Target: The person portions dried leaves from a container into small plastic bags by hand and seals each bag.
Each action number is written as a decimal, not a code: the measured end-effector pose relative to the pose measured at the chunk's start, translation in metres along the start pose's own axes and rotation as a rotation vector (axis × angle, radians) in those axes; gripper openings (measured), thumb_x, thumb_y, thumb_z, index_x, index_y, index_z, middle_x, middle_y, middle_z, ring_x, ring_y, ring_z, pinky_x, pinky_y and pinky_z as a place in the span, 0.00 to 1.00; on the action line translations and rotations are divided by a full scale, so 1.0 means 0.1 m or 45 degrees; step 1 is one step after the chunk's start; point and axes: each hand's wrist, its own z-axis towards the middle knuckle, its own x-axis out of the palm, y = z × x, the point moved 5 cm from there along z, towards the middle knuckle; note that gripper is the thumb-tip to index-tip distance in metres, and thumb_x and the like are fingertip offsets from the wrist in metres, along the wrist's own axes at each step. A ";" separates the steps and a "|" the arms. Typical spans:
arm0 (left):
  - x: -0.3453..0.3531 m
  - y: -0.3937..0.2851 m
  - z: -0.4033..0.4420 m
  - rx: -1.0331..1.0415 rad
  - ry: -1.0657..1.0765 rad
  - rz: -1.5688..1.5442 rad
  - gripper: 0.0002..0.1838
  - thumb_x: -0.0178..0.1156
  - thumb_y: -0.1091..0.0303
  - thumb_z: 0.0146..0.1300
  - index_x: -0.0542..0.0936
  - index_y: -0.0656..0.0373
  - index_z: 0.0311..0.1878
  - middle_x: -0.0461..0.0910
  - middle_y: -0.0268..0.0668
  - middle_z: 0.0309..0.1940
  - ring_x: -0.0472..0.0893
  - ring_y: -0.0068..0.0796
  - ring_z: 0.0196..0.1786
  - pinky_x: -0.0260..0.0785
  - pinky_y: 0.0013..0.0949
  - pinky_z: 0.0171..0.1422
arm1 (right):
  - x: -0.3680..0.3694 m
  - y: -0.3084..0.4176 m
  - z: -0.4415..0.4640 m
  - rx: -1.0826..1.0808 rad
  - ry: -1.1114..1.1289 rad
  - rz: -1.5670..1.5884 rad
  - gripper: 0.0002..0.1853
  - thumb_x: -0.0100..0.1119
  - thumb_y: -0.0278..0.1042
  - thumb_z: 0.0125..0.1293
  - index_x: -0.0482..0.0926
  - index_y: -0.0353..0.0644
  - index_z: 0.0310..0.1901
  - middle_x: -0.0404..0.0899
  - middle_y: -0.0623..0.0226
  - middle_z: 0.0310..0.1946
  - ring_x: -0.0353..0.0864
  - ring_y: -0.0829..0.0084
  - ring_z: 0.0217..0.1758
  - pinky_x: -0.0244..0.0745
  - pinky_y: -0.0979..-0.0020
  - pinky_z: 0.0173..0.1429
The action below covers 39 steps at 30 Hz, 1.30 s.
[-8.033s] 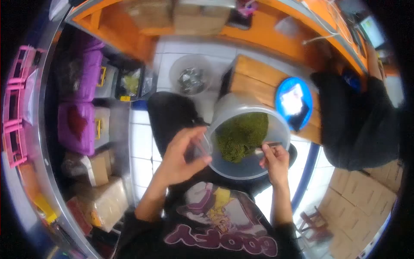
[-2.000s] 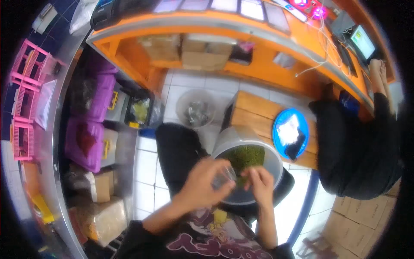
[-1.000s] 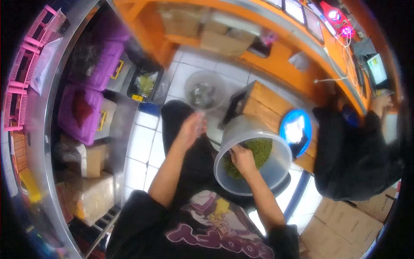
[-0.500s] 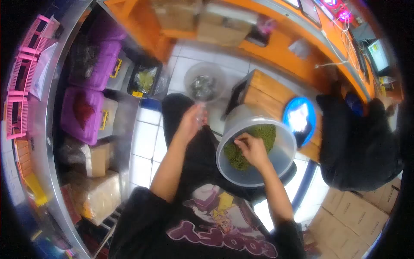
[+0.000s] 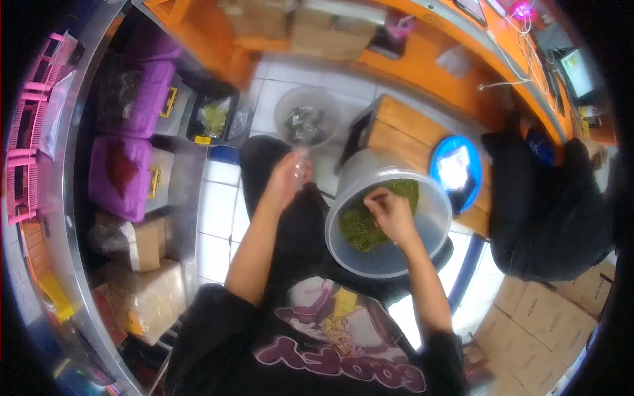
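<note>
My left hand (image 5: 288,178) is closed around a small clear plastic packet (image 5: 301,165), held upright over my lap. Leaning between my legs is a translucent plastic bucket (image 5: 428,236), its mouth tilted toward me. Fine green moss-like material (image 5: 362,228) lies inside it. My right hand (image 5: 391,214) reaches into the bucket with thumb and fingers pinched together just above the green material. Anything between those fingertips is too small to make out. Beyond my left hand, a round translucent tub (image 5: 281,105) on the floor holds several clear packets (image 5: 305,124).
A wooden stool (image 5: 403,135) carries a blue round tray (image 5: 477,178). Purple-lidded boxes (image 5: 122,175) and a black crate (image 5: 213,119) stand on a metal shelf at left. Another person's dark clothing (image 5: 545,211) is at right, above brown cartons (image 5: 538,327).
The view has shifted slightly. My right hand has moved a little up and right inside the bucket, fingers still pinched. My left hand keeps its hold on the packet.
</note>
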 end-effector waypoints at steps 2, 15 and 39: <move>0.03 -0.01 -0.02 0.008 -0.004 0.032 0.23 0.58 0.48 0.70 0.75 0.55 0.58 0.80 0.34 0.40 0.80 0.27 0.40 0.75 0.33 0.46 | 0.06 -0.07 0.04 -0.062 -0.155 -0.017 0.09 0.62 0.37 0.66 0.84 0.42 0.42 0.85 0.51 0.32 0.85 0.47 0.37 0.78 0.54 0.45; 0.02 0.01 -0.02 0.021 -0.010 -0.012 0.20 0.59 0.50 0.70 0.76 0.55 0.55 0.80 0.35 0.39 0.80 0.27 0.39 0.75 0.34 0.46 | 0.04 -0.24 -0.08 0.273 0.175 0.245 0.08 0.64 0.32 0.69 0.80 0.34 0.39 0.79 0.66 0.22 0.73 0.79 0.18 0.67 0.73 0.22; 1.07 -0.64 -1.22 0.413 0.193 0.940 0.33 0.70 0.63 0.57 0.72 0.60 0.65 0.72 0.34 0.49 0.73 0.25 0.50 0.64 0.31 0.60 | -0.51 -0.28 -1.07 0.392 -0.543 1.275 0.09 0.64 0.32 0.70 0.78 0.35 0.41 0.85 0.57 0.30 0.68 0.83 0.14 0.62 0.81 0.18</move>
